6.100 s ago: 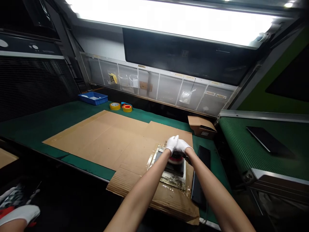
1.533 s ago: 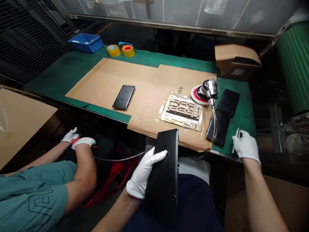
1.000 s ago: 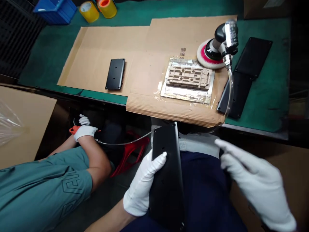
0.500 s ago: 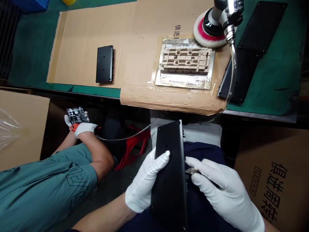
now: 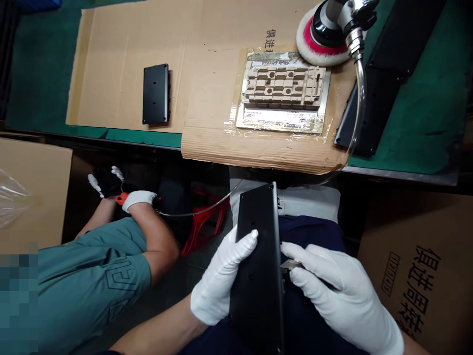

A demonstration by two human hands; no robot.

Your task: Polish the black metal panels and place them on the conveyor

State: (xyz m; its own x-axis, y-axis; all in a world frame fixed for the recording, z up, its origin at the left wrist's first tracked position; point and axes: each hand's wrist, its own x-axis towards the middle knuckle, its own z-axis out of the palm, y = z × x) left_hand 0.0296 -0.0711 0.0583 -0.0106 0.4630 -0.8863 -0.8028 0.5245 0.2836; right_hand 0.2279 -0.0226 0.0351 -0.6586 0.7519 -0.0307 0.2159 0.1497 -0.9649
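A flat black rectangular panel (image 5: 258,276) with small holes stands tilted over my lap. My left hand (image 5: 225,271), in a white glove, grips it from the left, thumb across its broad face. On the other side, my gloved right hand (image 5: 332,286) pinches a small metal blade (image 5: 291,265), apparently a utility knife blade. Its tip is at the panel's right edge, where small black tabs show. Most of the knife, if it has a handle, is hidden inside my right hand.
On the cardboard-covered bench (image 5: 210,143) are a ribbed tan fixture (image 5: 283,85), a polisher (image 5: 325,34) with a hose, and a black panel (image 5: 155,93). More black panels (image 5: 384,103) lie at the right. A co-worker's gloved hands (image 5: 138,199) hold a dark part and an orange tool.
My two hands keep nearly the same places on the panel and blade. The co-worker's hands have moved apart slightly, and the part they hold has turned.
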